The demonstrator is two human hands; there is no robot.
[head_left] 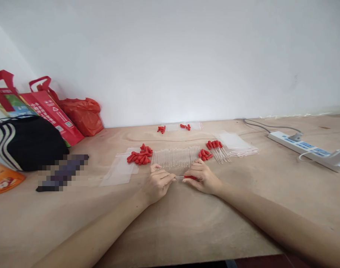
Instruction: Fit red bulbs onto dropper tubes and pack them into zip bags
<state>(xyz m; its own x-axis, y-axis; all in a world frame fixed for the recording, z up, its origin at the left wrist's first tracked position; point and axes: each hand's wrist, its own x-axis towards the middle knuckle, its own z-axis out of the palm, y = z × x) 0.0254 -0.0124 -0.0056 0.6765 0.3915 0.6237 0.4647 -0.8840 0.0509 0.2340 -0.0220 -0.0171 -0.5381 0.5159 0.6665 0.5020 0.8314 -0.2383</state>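
Note:
Just in front of a row of clear glass dropper tubes (174, 157), my left hand (158, 183) pinches a thin glass dropper tube (179, 178) that lies level between my hands. My right hand (202, 178) is closed on a red rubber bulb (190, 178) at the tube's right end. How far the tube sits inside the bulb is hidden by the fingers. Loose red bulbs (140, 156) are heaped left of the row, with a smaller heap of bulbs (205, 155) on the right. Beside that lie several droppers (218, 149) with bulbs on their tubes.
Clear plastic bags (118, 171) lie at left, and more plastic bags (237, 143) at right. Farther back are small groups of red bulbs (186, 127). A white power strip (306, 149) with cables is on the right. Shopping bags (51, 115) and a black bag (32, 143) stand left.

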